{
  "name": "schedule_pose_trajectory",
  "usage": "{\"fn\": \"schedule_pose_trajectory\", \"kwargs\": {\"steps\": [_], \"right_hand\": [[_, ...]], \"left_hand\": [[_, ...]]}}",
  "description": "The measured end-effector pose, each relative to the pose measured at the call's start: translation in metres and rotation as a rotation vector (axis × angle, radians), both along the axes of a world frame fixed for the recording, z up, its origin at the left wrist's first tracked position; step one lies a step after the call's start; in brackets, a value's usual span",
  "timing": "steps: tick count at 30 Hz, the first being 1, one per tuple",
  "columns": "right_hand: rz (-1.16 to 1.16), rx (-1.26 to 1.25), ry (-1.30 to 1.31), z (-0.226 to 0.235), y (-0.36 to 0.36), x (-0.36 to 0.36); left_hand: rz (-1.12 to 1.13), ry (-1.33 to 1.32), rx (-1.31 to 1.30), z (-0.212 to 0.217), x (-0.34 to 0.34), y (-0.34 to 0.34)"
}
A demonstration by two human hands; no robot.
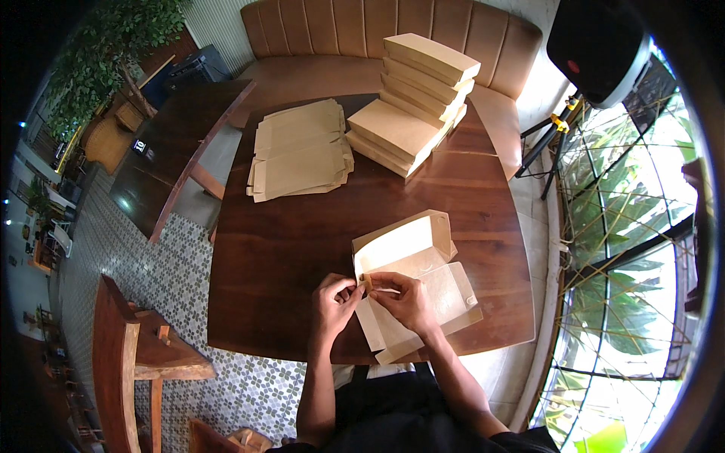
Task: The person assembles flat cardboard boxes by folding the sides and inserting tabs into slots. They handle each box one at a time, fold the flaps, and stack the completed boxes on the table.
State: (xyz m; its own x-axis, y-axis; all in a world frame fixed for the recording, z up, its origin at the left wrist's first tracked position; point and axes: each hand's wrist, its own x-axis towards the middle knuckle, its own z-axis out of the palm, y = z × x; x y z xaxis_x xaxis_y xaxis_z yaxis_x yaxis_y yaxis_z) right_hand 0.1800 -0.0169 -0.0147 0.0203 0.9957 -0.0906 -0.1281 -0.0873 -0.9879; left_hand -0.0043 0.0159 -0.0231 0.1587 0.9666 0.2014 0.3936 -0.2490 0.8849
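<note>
A brown cardboard box with a pale, shiny inside lies partly folded near the table's front edge. Its far section has raised walls, while some flaps on the near section lie spread out. My left hand pinches the box's left edge near the middle fold. Right beside it, my right hand grips a small corner flap of the same box between thumb and fingers. The two sets of fingertips almost meet there and cover part of the flap.
The dark wooden table bears a pile of flat cardboard blanks at the far left. Folded boxes are stacked at the far right. Behind runs a brown padded bench; a wooden chair stands to the left.
</note>
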Motion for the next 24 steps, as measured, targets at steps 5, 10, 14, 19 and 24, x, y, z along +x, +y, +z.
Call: {"fn": "schedule_pose_trajectory", "kwargs": {"steps": [5,10,14,19,24], "right_hand": [[-0.045,0.021,-0.312,0.005,0.000,-0.004],[-0.208,0.149,-0.499,0.009,-0.015,0.013],[-0.453,0.147,-0.834,0.021,-0.053,0.076],[-0.459,-0.293,-0.892,0.036,-0.097,0.136],[-0.368,-0.309,-0.765,0.021,-0.101,0.138]], "left_hand": [[0.006,0.012,-0.052,-0.010,-0.001,0.000],[0.136,-0.144,-0.261,-0.008,-0.007,-0.005],[0.030,0.113,-0.045,0.016,-0.024,-0.010],[-0.049,0.248,0.338,0.028,-0.017,0.042],[-0.065,0.330,0.363,0.015,0.018,0.128]]}}
